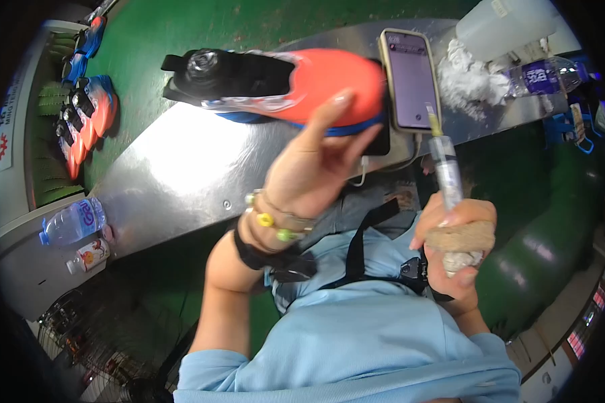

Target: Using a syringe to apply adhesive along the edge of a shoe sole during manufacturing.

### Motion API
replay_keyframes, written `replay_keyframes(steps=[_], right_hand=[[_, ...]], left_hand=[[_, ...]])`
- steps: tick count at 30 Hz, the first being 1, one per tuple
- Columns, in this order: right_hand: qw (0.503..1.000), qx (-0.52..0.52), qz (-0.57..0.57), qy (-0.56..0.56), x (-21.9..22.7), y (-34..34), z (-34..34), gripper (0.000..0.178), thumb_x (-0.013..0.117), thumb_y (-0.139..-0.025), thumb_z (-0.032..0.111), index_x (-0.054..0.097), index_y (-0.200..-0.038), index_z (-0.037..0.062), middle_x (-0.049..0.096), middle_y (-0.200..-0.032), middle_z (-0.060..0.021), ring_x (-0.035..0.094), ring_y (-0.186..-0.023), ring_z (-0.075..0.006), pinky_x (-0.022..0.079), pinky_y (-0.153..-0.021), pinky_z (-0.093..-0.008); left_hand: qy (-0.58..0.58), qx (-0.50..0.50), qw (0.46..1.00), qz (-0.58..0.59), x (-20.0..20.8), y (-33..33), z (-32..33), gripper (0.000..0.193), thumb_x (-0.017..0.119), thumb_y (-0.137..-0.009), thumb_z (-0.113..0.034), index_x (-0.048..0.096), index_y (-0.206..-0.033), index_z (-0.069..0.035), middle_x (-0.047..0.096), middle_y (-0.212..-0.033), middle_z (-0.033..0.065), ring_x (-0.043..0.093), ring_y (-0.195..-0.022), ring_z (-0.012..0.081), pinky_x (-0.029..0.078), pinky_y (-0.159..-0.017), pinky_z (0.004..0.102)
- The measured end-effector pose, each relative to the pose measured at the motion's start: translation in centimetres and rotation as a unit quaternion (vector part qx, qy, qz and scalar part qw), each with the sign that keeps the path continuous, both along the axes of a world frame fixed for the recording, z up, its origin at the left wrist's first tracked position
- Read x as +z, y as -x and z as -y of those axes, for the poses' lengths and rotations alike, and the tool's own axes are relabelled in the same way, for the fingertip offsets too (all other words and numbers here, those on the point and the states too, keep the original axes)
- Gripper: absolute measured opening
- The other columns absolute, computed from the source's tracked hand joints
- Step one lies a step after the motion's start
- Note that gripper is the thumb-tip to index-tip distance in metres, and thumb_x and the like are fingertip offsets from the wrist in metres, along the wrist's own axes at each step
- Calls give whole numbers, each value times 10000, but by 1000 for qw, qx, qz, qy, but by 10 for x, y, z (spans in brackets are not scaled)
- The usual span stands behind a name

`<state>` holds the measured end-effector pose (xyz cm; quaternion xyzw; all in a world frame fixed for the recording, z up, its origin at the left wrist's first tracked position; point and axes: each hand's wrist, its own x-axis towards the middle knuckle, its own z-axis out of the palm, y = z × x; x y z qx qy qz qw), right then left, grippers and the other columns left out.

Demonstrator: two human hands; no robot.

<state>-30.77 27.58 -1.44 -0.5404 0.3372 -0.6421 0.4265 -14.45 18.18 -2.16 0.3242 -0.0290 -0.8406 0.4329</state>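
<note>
An orange running shoe (339, 77) with a black collar and a blue sole lies sideways above the metal table, its toe to the right. My left hand (309, 161) grips it by the toe, thumb on the upper and fingers curled beneath. Closed in my right hand (476, 215) is a clear syringe (447, 171), its thin yellowish tip pointing up toward the phone. The same hand also has a tan, rough-looking wad (459, 237) wrapped or pressed around the syringe's lower end; its exact kind is unclear. The tip stands apart from the shoe.
A lit phone (412, 80) with a cable lies right of the shoe on the metal table (175, 168). Beyond are white crumpled material (467, 80), a clear bottle (558, 74) and a whitish container (507, 27). More shoes (87, 117) and two bottles (77, 220) are at left.
</note>
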Motion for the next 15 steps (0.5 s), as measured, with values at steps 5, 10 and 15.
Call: replay_keyframes(steps=[5,10,15], right_hand=[[993,-113,6,19,-3,36,8,538,495,-801,482,420,-903,-41,466,-738,-121,499,-450,-179,389,-391,-261],[981,-192,-26,-29,-15,51,14,445,435,-816,392,434,-885,-48,463,-730,-108,491,-442,-163,384,-391,-250],[968,-245,-35,-40,-24,58,30,372,429,-846,359,449,-907,-8,491,-643,-58,477,-467,-106,347,-431,-208]], left_hand=[[162,1,979,122,-42,-127,81,478,540,-856,-246,398,-1236,6,417,-1304,142,466,-1107,97,325,-992,219],[170,318,905,225,-88,-329,156,586,650,-777,-298,431,-1116,126,492,-1178,199,524,-1065,251,470,-892,286],[-12,444,761,474,-103,-393,131,517,728,-721,-228,476,-1081,45,470,-1186,167,450,-1130,215,406,-928,345]])
